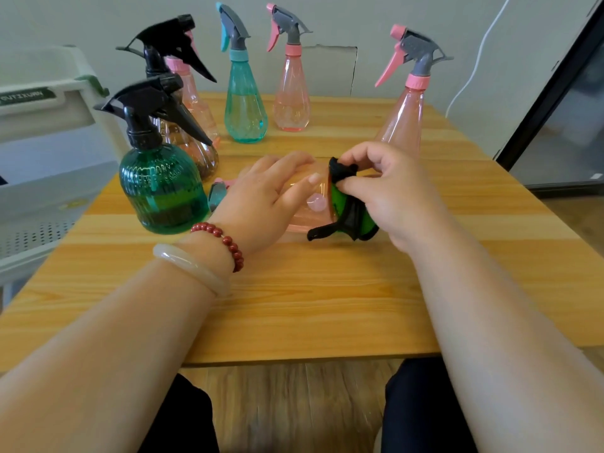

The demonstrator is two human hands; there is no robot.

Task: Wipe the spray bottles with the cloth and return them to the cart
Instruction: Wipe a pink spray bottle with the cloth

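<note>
A pink spray bottle (309, 207) lies on its side on the wooden table (294, 305), its nozzle end pointing left. My left hand (264, 204) grips its body from above. My right hand (389, 194) pinches a green and black cloth (346, 204) against the bottle's base. Several more spray bottles stand behind: a dark green one (160, 188) with a black trigger at left, a brown one (192, 142), a teal one (243, 103), a pink one (291, 96) at the back and a pink one (405, 119) at right.
A white cart (42, 132) with a perforated shelf stands left of the table. A dark glass door (562, 125) and a white cable (480, 53) are at the right. My legs show below the table's front edge.
</note>
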